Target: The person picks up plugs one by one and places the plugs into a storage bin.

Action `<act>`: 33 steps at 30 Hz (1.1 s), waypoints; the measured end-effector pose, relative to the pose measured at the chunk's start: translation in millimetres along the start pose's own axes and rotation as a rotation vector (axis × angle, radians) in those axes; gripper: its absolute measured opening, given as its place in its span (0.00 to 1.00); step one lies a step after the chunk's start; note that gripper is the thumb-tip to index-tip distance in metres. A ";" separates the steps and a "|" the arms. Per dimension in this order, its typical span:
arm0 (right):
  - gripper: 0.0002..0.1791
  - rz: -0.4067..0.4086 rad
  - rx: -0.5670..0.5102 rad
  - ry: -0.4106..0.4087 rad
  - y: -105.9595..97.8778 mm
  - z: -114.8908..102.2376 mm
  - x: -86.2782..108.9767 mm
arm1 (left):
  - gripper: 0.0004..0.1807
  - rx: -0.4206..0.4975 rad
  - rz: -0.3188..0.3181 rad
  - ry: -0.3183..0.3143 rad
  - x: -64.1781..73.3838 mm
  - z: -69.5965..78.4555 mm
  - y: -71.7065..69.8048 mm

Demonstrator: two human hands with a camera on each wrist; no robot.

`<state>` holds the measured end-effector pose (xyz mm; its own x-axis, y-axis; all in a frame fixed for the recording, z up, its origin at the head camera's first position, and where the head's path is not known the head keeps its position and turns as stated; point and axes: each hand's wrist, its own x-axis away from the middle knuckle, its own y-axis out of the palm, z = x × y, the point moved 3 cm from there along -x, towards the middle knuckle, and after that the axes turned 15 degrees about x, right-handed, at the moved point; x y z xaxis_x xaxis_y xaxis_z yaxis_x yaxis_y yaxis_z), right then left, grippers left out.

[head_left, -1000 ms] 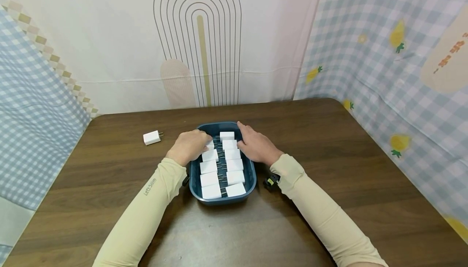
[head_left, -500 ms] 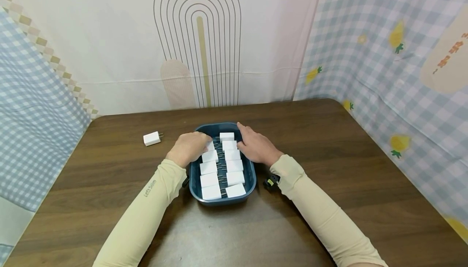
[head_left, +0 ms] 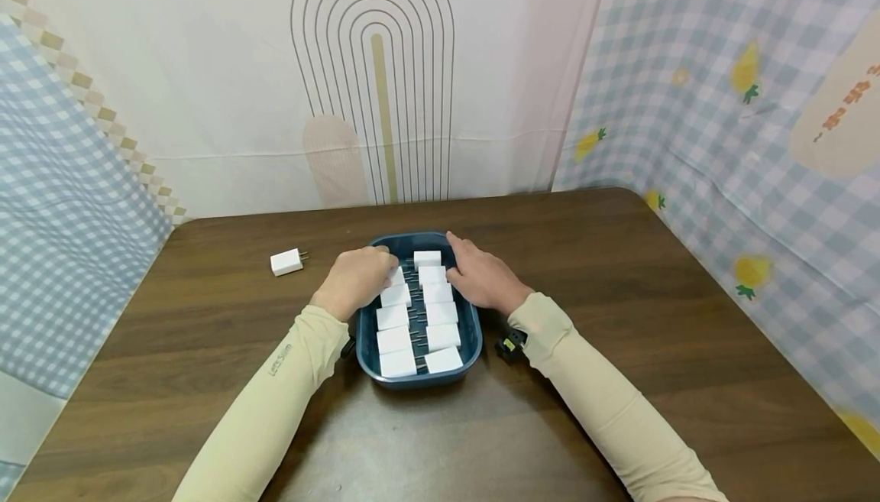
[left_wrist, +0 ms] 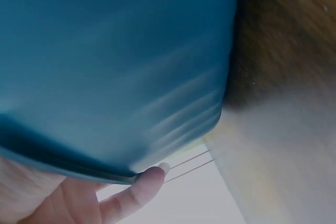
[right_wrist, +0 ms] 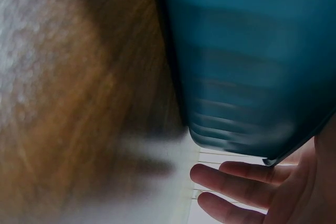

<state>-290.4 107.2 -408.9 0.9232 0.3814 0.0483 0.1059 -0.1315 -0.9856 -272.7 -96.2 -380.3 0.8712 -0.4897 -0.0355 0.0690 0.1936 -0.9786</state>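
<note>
White plug adapters (head_left: 441,312) with metal prongs lie in two columns inside a blue plastic basin (head_left: 419,380), prongs toward the middle. Over the basin's left rim reaches my left hand (head_left: 355,279), its fingers curled at the farthest adapter in the left column (head_left: 396,276), which they partly cover. The left wrist view shows one finger (left_wrist: 134,195) by the basin's corner; the other fingertips are hidden. My right hand (head_left: 484,274) rests on the far right rim, thumb inside near the adapters. Its other fingers (right_wrist: 231,184) stretch loosely outside, past the rim.
A single white adapter (head_left: 286,261) lies on the brown wooden table (head_left: 206,334), left of the basin. Behind the table hangs a white cloth (head_left: 227,66), with checked cloths (head_left: 722,143) at the sides. A black wrist device (head_left: 510,343) sits at the right cuff.
Both hands stay at the basin. The left fingers shift very slightly at the far left adapter, and the whole view drops a little in the frame.
</note>
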 end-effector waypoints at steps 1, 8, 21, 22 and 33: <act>0.37 0.001 -0.001 0.000 0.0 -0.2 0.2 | 0.10 0.001 0.008 0.001 0.3 -0.6 0.1; 0.37 -0.001 -0.007 -0.004 0.0 0.5 1.2 | 0.06 0.027 0.046 0.007 2.4 -0.3 -1.0; 0.37 0.011 -0.002 -0.019 -1.6 0.6 0.1 | 0.15 0.092 0.061 0.062 10.0 -8.3 -15.8; 0.37 0.012 -0.004 -0.017 -1.6 0.7 0.3 | 0.15 0.105 0.069 0.064 10.5 -9.1 -17.6; 0.37 0.010 -0.009 -0.017 -0.7 1.1 0.3 | 0.19 0.184 0.156 0.011 15.8 -24.0 -30.8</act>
<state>-290.5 108.4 -408.4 0.9180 0.3950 0.0354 0.1000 -0.1442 -0.9845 -272.7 -130.3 -355.6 0.8728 -0.4509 -0.1869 0.0222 0.4191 -0.9077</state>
